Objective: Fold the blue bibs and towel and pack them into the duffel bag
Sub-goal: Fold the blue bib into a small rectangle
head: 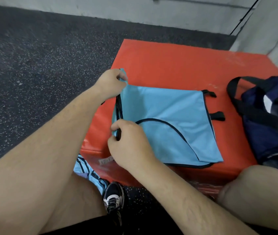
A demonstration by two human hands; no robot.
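We find a light blue bib (167, 122) with dark piping lying folded on the top of an orange padded box (177, 65), towards its near left edge. Two black straps (217, 116) stick out from the bib's right side onto the box. A curved dark-trimmed edge crosses the upper layer.

The left hand (111, 82) pinches the far left corner of the bib between thumb and fingers, lifting that corner slightly off the box. The right hand (129, 143) pinches the near left edge, thumb and forefinger closed on the cloth and its dark trim; its other fingers are curled in. Between the two hands the left edge of the bib is raised and held taut.

To the right, on the same box and apart from the bib, sits a navy duffel bag (270, 119) with black handles; we cannot tell whether it is open. Below the box's near left corner a second piece of light blue striped fabric (87, 173) lies near the person's knee, just above a dark sneaker (113, 197). The box rests on dark speckled flooring (41, 65) beside a grey wall (151, 12).
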